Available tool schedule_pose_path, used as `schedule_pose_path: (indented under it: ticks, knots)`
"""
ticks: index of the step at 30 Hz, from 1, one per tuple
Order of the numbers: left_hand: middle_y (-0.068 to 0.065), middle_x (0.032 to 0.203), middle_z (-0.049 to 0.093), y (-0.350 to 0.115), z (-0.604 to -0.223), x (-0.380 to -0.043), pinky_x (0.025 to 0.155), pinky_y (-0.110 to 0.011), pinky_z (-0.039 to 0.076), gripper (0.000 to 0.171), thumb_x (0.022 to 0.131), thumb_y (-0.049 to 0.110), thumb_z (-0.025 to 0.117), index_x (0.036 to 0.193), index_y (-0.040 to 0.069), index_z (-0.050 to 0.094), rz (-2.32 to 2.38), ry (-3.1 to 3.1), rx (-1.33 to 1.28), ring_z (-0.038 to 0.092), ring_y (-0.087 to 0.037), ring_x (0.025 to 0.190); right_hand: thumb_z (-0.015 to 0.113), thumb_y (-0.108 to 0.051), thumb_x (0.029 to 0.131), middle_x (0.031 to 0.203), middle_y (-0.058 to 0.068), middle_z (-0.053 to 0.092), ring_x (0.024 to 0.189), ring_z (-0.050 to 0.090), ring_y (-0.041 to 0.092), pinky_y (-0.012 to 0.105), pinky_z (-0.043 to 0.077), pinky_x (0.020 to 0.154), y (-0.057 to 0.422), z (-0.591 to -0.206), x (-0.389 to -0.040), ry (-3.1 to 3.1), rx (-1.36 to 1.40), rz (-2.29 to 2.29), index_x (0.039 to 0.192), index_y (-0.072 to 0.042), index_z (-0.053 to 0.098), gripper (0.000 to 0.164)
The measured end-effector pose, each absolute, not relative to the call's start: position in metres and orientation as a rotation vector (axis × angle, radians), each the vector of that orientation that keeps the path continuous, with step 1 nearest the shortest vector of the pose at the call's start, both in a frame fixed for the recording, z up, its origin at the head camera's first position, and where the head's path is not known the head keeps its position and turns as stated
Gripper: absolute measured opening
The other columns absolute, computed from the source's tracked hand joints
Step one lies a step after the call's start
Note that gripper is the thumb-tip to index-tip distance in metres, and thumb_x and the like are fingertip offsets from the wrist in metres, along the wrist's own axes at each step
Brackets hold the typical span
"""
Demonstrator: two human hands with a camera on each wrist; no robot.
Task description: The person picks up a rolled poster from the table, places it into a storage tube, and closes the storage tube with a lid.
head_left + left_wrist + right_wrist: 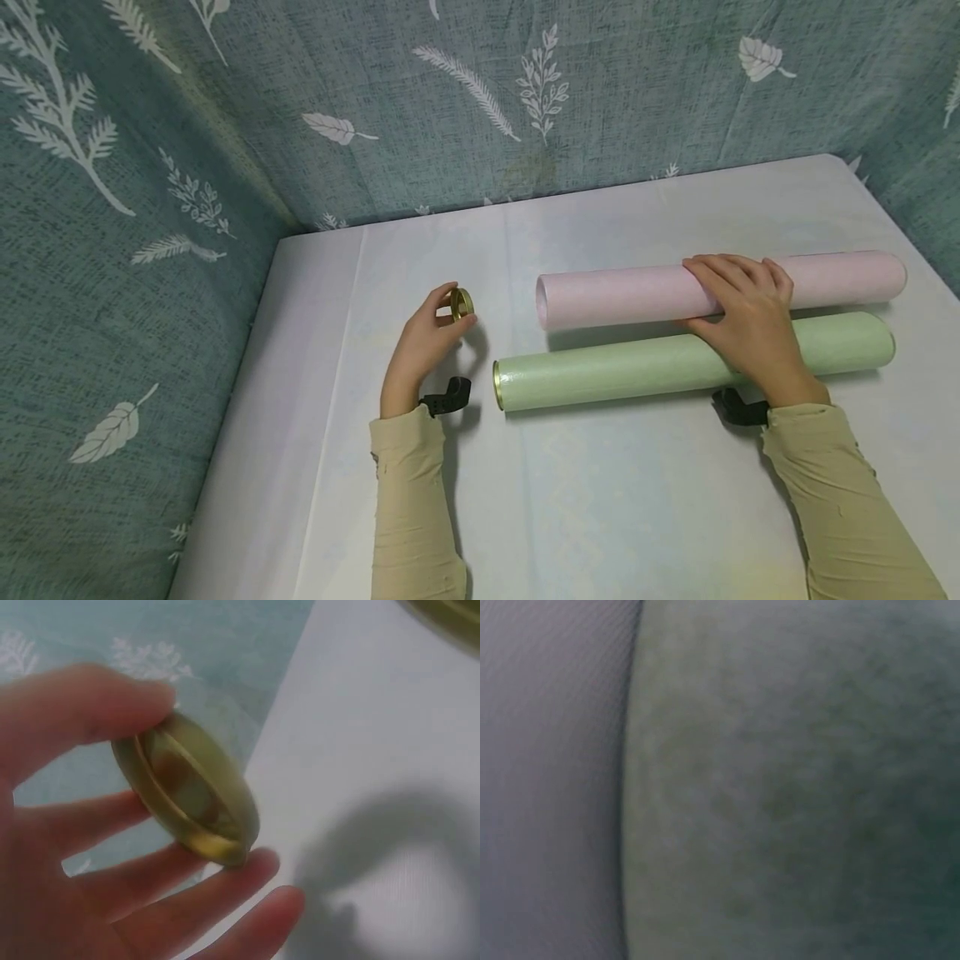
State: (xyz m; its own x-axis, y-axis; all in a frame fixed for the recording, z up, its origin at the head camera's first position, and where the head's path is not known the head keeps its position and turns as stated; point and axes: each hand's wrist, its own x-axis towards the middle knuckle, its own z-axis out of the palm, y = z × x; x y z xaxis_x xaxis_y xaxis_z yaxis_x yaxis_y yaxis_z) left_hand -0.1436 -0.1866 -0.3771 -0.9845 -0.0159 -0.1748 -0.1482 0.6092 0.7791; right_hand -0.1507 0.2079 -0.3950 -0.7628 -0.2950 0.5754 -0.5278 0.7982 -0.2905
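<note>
My left hand [426, 343] pinches a round gold metal cap [225, 765] between thumb and fingers, held up over the table left of the tubes. Its raised rim and recessed middle show in the left wrist view. With fingers over the top and thumb along the near side, my right hand [753, 329] grips a long pink cardboard tube [615, 297]. The left end of that tube is open and faces the cap. In front lies a green tube [600, 375], a gold rim at its left end, partly covered by my right hand.
A white cloth covers the table [622, 500]. Teal curtains [420, 108] with white leaf prints hang behind it and along the left side. Black wrist cameras sit under both wrists; the green tube fills much of the right wrist view, blurred and very near.
</note>
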Motion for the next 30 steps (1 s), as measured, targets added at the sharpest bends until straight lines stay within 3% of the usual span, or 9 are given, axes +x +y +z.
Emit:
schedule_pose_path:
  ticks: [8,17,30]
  knots:
    - [0.009,0.128,0.046,-0.178,-0.374,-0.143,0.086,-0.041,0.041,0.061,0.078,0.046,0.063,0.132,0.040,0.034,1.416,2.617,-0.051,0.050,-0.012,0.107,0.085,-0.015,0.054,0.123,0.006,0.052,0.115,0.038,0.030,0.052,0.011,0.099,0.208,-0.395,-0.150,-2.467,0.618,0.605,0.125,-0.016,0.053,0.077]
    - [0.008,0.128,0.045,-0.166,-0.365,-0.141,0.085,-0.038,0.042,0.055,0.080,0.047,0.061,0.128,0.048,0.033,1.495,2.519,0.096,0.050,-0.012,0.108,0.085,-0.016,0.054,0.123,0.006,0.052,0.116,0.038,0.030,0.051,0.011,0.100,0.208,-0.396,-0.151,-2.463,0.617,0.604,0.125,-0.017,0.052,0.078]
    - [0.000,0.130,0.044,-0.145,-0.333,-0.127,0.087,-0.034,0.042,0.054,0.085,0.025,0.061,0.134,0.030,0.037,1.666,2.279,0.255,0.053,-0.016,0.104,0.085,-0.015,0.054,0.123,0.007,0.052,0.115,0.038,0.031,0.052,0.011,0.099,0.209,-0.395,-0.150,-2.458,0.629,0.618,0.125,-0.016,0.052,0.079]
